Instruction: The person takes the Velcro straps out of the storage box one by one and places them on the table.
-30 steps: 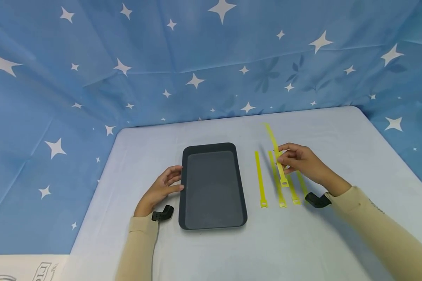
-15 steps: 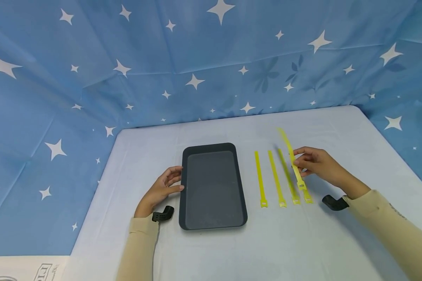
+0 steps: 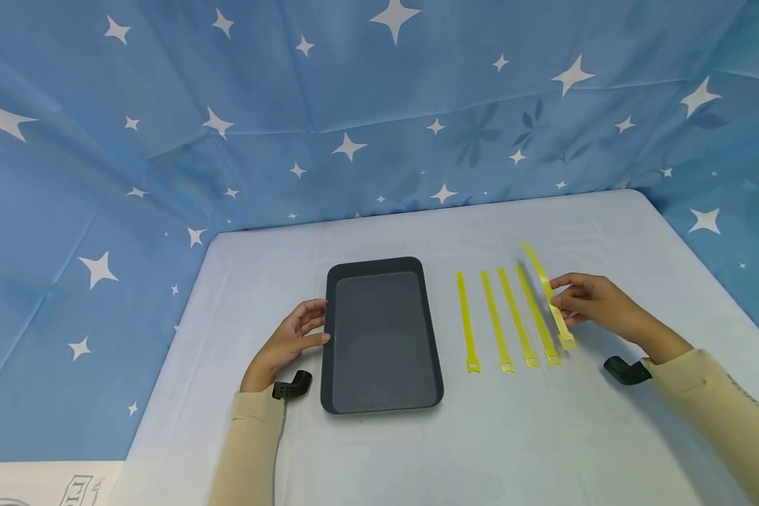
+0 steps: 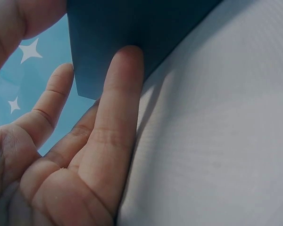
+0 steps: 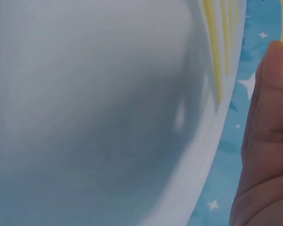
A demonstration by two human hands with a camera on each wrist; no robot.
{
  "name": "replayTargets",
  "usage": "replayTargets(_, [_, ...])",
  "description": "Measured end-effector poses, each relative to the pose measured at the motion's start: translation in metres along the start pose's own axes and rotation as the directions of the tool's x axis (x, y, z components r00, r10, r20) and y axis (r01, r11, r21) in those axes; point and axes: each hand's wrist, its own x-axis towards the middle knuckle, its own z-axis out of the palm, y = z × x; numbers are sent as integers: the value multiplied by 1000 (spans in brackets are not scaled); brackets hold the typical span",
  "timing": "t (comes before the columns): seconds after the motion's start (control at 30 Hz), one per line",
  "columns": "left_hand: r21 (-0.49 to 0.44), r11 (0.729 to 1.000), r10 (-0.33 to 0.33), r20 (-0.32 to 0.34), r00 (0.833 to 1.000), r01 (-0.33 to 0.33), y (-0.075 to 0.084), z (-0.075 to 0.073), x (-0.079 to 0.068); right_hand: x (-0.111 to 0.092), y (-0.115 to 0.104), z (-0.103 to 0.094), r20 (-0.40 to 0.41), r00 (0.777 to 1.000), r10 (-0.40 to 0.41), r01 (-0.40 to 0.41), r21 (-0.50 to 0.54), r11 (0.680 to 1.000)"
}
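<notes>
My left hand (image 3: 294,332) rests against the left side of a dark grey tray (image 3: 382,344), thumb and fingers touching its wall without curling round it. In the left wrist view, fingertips (image 4: 125,59) press on the tray's outer wall (image 4: 96,35). Between thumb and fingers my right hand (image 3: 597,303) pinches a yellow cable strap (image 3: 539,273) with a slotted end, held tilted above the table. Several like it lie in a row between tray and hand, among them a yellow strap (image 3: 465,320) nearest the tray. In the right wrist view, only part of the hand (image 5: 269,136) shows.
A white cloth covers the table (image 3: 481,436). Behind and to the sides hangs a blue curtain (image 3: 259,91) with white stars. A printed pale sheet (image 3: 44,481) shows at the lower left corner.
My right hand has moved right and toward me with the pinched strap, from above the laid row to just right of it. The left hand and tray stay put.
</notes>
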Motion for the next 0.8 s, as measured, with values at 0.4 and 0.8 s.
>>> replayTargets(0.4, [9,1000,-3,-9,1000,3,-1,-1,1,-1,16,-9,80,988,133,-133,-3,991])
replayTargets(0.8, [10,1000,-16,-8,1000,16,0,0,1,1,16,-6,78,974,211,-206,-75,976])
